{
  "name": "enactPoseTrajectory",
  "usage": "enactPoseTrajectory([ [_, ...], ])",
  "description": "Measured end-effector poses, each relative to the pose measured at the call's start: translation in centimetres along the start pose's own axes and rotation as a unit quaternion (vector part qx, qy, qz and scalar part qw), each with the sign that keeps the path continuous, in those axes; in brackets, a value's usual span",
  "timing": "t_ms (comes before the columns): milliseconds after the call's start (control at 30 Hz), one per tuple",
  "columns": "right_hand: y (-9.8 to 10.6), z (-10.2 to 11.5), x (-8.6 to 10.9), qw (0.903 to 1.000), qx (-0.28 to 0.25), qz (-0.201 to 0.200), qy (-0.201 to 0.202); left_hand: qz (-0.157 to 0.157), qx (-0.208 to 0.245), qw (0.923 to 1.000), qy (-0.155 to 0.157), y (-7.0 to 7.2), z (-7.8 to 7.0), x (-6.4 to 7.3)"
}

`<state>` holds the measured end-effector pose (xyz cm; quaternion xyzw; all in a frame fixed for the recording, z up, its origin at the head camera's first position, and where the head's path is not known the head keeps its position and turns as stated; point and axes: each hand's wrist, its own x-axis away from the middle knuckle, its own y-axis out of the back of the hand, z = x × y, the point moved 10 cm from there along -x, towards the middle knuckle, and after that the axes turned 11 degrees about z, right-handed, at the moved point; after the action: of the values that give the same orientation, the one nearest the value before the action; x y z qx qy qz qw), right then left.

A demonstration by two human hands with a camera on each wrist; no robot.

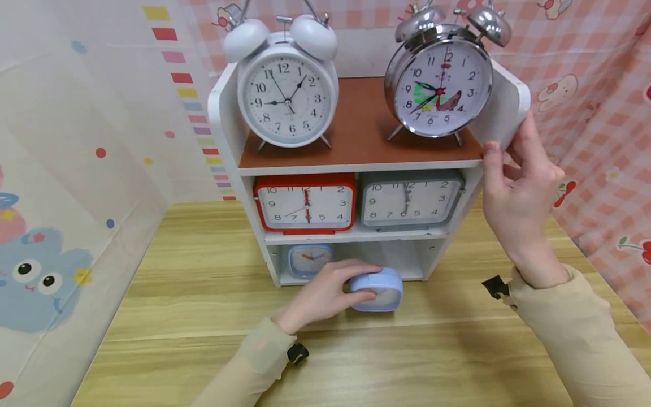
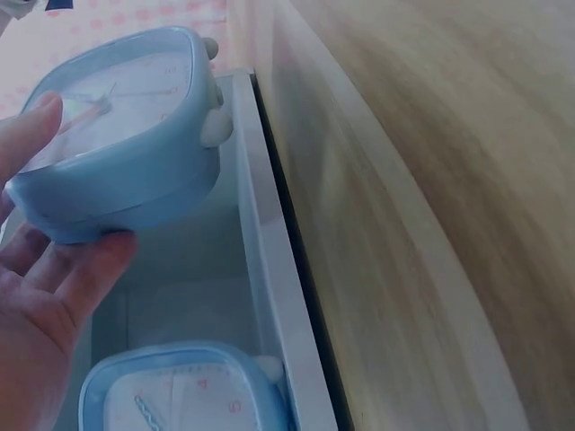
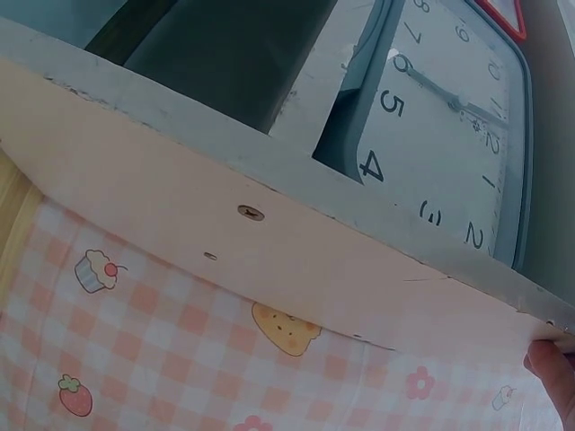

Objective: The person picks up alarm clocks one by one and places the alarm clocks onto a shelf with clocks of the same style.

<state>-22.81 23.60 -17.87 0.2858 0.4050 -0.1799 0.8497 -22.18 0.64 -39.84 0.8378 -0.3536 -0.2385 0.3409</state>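
My left hand point(image 1: 328, 291) holds a small light blue alarm clock point(image 1: 389, 282) between thumb and fingers, just in front of the bottom compartment of a white shelf point(image 1: 356, 167). In the left wrist view, the held clock point(image 2: 135, 175) shows its face and small white feet. A second light blue clock point(image 1: 311, 261) stands at the left of that compartment. High on the shelf's right side panel, my right hand point(image 1: 521, 198) grips the front edge with thumb and fingers. Only fingertips point(image 3: 552, 373) of this hand show in the right wrist view.
A white twin-bell clock point(image 1: 288, 102) and a silver one point(image 1: 442, 90) stand on the brown top board. Below them, a red clock point(image 1: 305, 203) and a grey clock point(image 1: 411, 200) share the middle compartment. Patterned cloth point(image 1: 574, 113) surrounds the wooden table point(image 1: 203, 316).
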Motion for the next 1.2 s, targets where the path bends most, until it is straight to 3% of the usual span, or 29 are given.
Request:
enactPoseTrajectory([
  [333,0.0,0.0,0.1,0.9999,0.007,0.008,-0.003,-0.007,0.003,0.9999,-0.009,-0.1,-0.1,-1.6],
  [633,0.1,0.0,0.1,1.0000,0.006,0.000,0.000,-0.004,0.008,0.9999,0.007,-0.2,0.2,-3.0],
  [967,0.1,-0.1,0.1,1.0000,0.007,0.001,0.001,-0.020,0.003,0.9998,0.005,0.1,0.5,-4.1],
  [1200,0.1,-0.1,0.1,1.0000,0.007,0.001,0.000,-0.012,0.001,0.9992,0.037,0.1,1.2,-4.6],
])
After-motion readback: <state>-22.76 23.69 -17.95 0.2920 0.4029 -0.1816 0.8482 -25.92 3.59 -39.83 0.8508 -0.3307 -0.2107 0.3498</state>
